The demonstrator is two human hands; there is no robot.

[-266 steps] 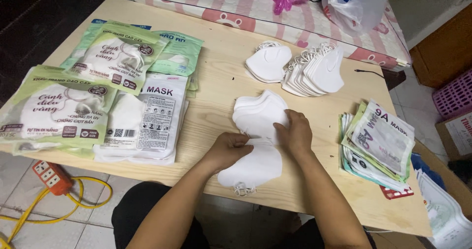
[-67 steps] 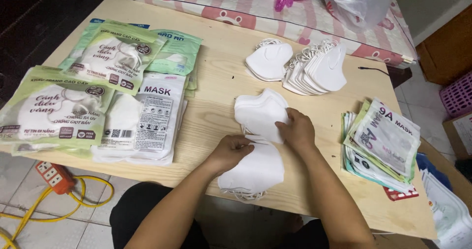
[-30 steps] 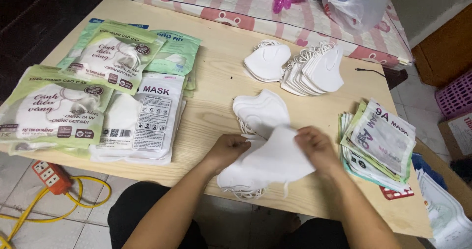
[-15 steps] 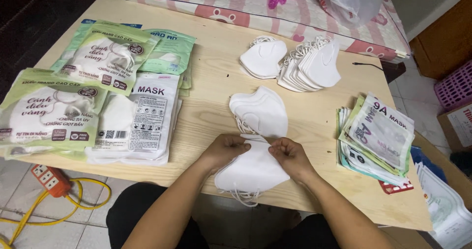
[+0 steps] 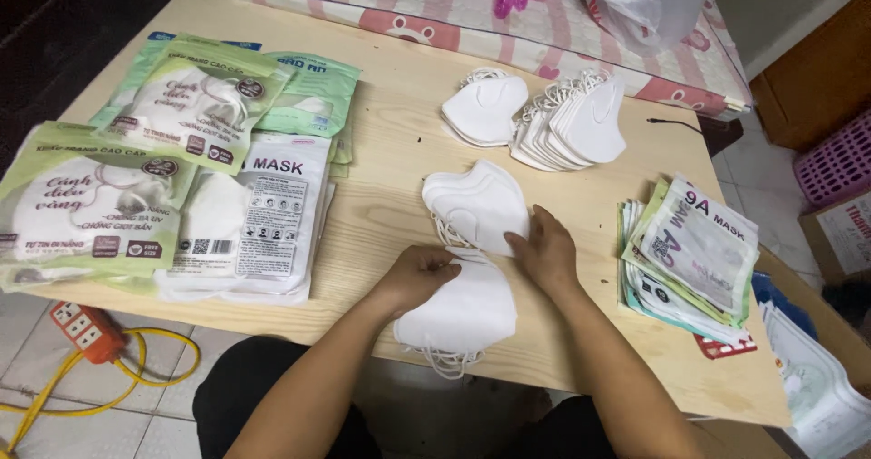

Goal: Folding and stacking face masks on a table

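Observation:
A small pile of folded white face masks lies at the front edge of the wooden table. My left hand rests on its upper left corner, fingers curled around the top mask. My right hand presses on the lower edge of a second stack of white masks just behind the pile. Ear loops hang off the table's front edge.
Filled green and white mask packets cover the table's left side. More loose white masks lie at the back. A stack of flat printed packets sits at the right. An orange power strip with yellow cable lies on the floor.
My right hand carried a mask out to the right a second ago, then came back in. It now rests on the rear stack while my left hand stays on the front pile.

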